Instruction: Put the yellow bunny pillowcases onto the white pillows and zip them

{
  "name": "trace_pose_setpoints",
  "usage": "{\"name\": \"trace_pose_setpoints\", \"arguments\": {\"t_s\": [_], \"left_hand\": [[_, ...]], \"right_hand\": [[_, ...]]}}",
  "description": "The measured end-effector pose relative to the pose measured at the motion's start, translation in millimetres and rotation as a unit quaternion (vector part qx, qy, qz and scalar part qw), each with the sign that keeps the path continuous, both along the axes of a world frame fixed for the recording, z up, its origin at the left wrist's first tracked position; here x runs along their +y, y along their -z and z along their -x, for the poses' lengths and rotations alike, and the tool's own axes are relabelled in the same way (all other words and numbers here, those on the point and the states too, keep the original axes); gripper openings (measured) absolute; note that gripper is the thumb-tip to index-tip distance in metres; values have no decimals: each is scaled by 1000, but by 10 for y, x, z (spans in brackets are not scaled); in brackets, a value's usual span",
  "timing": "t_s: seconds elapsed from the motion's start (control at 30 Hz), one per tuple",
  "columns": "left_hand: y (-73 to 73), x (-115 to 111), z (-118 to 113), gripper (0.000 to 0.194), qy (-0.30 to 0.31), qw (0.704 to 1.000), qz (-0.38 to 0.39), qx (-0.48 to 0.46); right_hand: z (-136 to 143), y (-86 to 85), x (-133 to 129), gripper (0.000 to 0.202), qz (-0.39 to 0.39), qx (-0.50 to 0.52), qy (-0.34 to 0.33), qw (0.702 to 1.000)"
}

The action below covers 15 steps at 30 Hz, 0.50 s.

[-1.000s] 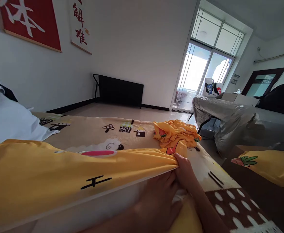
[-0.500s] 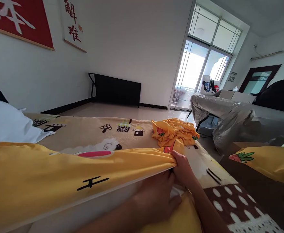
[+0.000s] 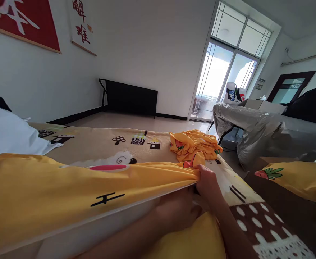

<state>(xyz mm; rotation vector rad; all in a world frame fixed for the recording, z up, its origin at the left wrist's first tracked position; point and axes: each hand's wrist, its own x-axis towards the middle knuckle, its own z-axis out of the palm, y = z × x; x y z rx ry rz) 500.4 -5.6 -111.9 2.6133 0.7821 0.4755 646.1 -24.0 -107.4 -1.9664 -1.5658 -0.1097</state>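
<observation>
From my remote station I record a patterned blanket (image 3: 101, 140) as the largest item, spread across the middle of the view and running to the lower right. A yellow cover (image 3: 52, 183) lies over its near part, spanning from the left edge to the centre and drawn into taut folds at its right end. Plastic-wrapped furniture (image 3: 303, 133) stands beyond, at right. White fabric (image 3: 9, 129) lies at left, just behind the cover. A crumpled orange cloth (image 3: 195, 144) rests on the blanket past the hands, near the gathered end of the cover. Under the cover's edge I note a white layer (image 3: 114, 223).

The left hand (image 3: 176, 212) is below that edge, close beside the right; its fingers are partly hidden and dim, and I cannot tell whether it grips anything. The right hand (image 3: 207, 181) is clamped on the bunched end of the cover, thumb side uppermost. Smallest noted: a black printed mark (image 3: 107, 199) on the cover's near side.
</observation>
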Motion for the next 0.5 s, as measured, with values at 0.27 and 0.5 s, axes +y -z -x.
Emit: {"name": "trace_pose_setpoints", "arguments": {"t_s": [0.27,0.5], "left_hand": [[27,17,26,52,92,992,-82,-20],[57,89,-63,41,44,994,-68,-70]], "right_hand": [[-80,-49,-47,26,-5,6,1,1000],[-138,6,33,26,-41,97,-56,993]]}}
